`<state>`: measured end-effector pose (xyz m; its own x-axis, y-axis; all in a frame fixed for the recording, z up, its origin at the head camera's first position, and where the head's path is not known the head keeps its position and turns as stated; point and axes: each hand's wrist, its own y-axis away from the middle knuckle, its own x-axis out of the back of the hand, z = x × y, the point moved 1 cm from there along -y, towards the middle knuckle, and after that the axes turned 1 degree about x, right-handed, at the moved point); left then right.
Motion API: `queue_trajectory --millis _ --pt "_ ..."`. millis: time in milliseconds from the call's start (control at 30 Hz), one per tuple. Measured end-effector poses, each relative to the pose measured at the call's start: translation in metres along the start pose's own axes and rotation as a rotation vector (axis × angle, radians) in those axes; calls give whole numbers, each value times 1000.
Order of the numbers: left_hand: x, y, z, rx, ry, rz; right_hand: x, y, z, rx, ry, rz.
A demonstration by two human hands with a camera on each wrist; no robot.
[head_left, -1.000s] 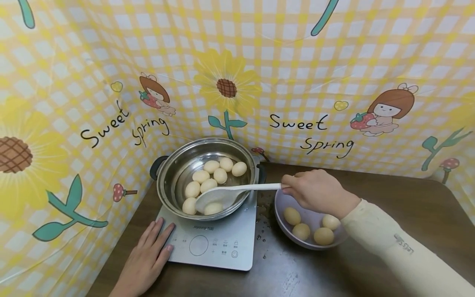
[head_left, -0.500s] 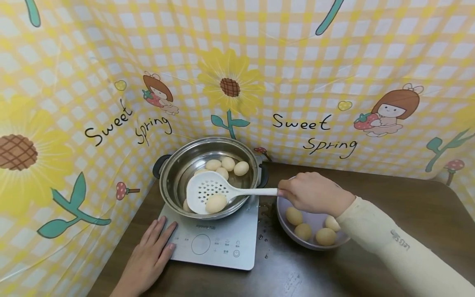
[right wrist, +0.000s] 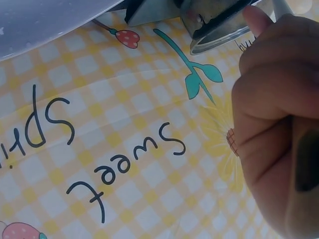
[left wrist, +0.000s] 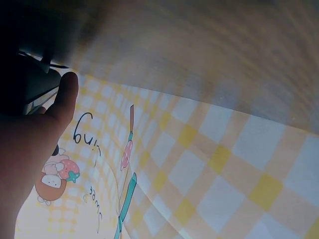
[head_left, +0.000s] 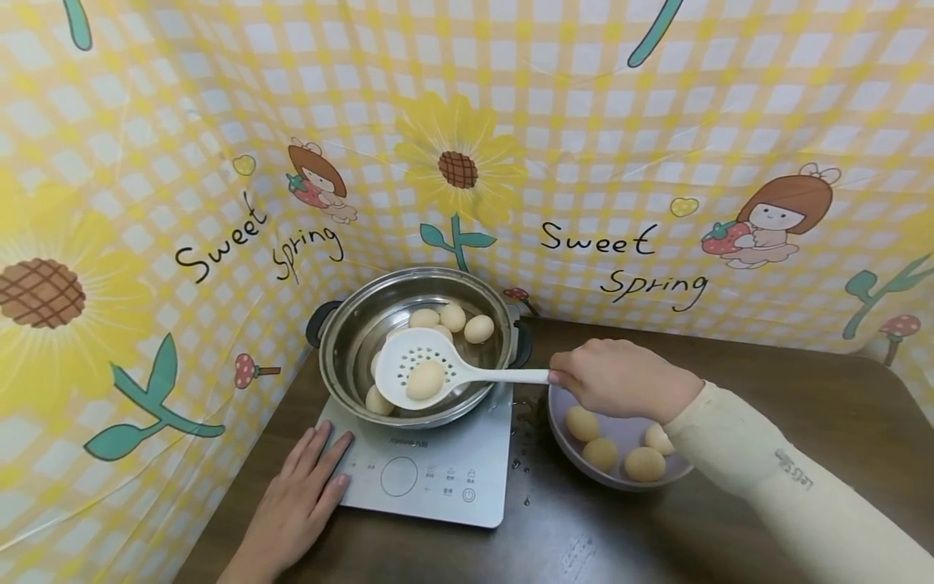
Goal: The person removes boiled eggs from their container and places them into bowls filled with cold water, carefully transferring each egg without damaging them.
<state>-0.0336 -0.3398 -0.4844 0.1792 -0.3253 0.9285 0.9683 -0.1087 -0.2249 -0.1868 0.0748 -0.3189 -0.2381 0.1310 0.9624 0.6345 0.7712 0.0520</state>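
Roughly between both hands (head_left: pixel 295 493) (head_left: pixel 627 378), an egg (head_left: pixel 426 380) on the slotted spoon (head_left: pixel 464 372)

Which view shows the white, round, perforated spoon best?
The head view: the spoon is seen from its holed bowl, carrying one pale oval egg, to the right hand on its handle. The right wrist view shows only a bit of handle; the left wrist view, none.
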Motion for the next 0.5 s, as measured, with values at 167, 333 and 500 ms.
queue_trajectory --millis 167,333,500 --pt "0 0 1 2 6 -5 7 4 3 -28 -43 -41" --pt "0 0 0 -8 5 -2 16 10 10 -68 -95 -66" --pt "0 0 -1 -4 7 -6 22 18 20 -112 -125 -91"
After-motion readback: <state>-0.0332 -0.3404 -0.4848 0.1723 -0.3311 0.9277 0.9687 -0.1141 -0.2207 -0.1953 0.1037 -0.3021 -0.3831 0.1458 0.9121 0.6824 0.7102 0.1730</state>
